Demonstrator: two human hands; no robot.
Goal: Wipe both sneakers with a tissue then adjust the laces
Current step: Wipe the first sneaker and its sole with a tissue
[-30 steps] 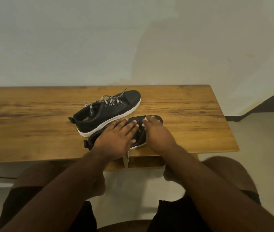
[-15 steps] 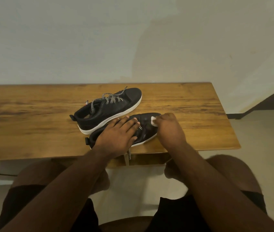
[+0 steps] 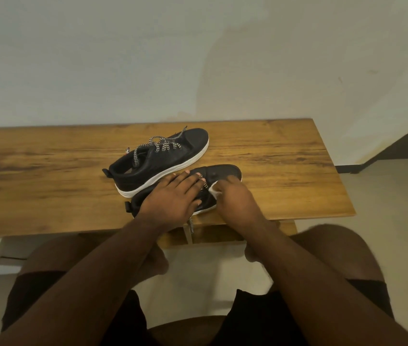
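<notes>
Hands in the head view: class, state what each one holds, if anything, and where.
Right hand pinches a white tissue against the near sneaker. Left hand lies flat across its laces, gripping nothing.

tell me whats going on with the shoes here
A seated person is cleaning a pair of black sneakers on a wooden table. The left hand lies flat on the near sneaker to steady it, while the right hand rubs a white tissue over its side. The far sneaker sits untouched, its laces loose.

Wooden table (image 3: 48, 171) against pale wall (image 3: 123, 58)
</notes>
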